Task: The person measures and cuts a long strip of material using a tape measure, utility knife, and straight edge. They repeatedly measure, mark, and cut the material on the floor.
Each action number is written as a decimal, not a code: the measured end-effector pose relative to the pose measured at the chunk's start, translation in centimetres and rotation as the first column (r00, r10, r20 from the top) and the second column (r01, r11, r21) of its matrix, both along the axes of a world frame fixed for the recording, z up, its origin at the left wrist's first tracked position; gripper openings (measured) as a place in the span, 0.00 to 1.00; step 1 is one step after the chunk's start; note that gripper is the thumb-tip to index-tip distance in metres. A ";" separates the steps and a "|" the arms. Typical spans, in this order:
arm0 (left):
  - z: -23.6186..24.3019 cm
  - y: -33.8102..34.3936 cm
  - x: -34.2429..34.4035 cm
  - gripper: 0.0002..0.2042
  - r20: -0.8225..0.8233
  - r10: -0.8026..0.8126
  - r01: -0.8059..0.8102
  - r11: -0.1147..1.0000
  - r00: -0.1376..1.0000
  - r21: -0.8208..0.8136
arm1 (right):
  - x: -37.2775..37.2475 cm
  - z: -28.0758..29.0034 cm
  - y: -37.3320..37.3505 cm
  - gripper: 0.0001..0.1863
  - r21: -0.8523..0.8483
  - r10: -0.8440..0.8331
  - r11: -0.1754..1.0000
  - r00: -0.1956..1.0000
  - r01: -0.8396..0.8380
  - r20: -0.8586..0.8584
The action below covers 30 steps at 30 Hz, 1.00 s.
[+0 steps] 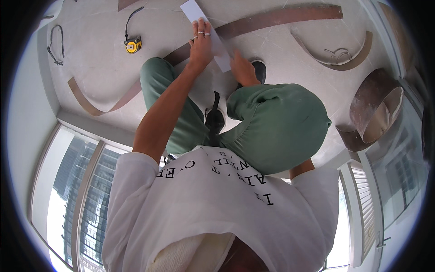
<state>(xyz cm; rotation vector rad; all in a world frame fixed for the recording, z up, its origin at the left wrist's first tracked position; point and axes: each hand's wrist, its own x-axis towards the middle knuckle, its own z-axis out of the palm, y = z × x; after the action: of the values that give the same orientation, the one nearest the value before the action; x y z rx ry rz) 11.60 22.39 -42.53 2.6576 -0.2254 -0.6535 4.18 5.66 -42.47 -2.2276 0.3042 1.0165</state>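
A white flat strip (219, 55) lies slanted across a long brown strip (263, 20) on the floor. My left hand (200, 45) lies on the upper part of the white strip, its fingers apart and flat, with rings on them. My right hand (244, 67) is at the white strip's right edge, lower down, fingers curled and slightly blurred; what they hold, if anything, I cannot make out. I crouch over both strips, my green-trousered knees (287, 127) on either side and a dark shoe (259, 70) behind the right hand.
A yellow tape measure (133, 45) with a black strap lies upper left, and dark wires (58, 45) lie beside the left wall. Curved strips (97, 106) lie left and right (355, 61); a rolled brown sheet (367, 104) lies at the right by glazing. Windows (86, 190) are behind me.
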 end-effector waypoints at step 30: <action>0.0 0.3 0.1 0.59 -0.025 0.045 -0.045 0.999 0.999 -0.005 | 3.3 -1.9 1.7 0.17 0.080 -0.056 0.996 0.973 0.039 0.225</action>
<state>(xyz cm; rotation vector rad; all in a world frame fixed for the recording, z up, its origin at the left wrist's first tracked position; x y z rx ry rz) 11.68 22.70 -42.57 2.6396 -0.1603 -0.6701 7.47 7.40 -44.37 -2.2308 0.2131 0.7267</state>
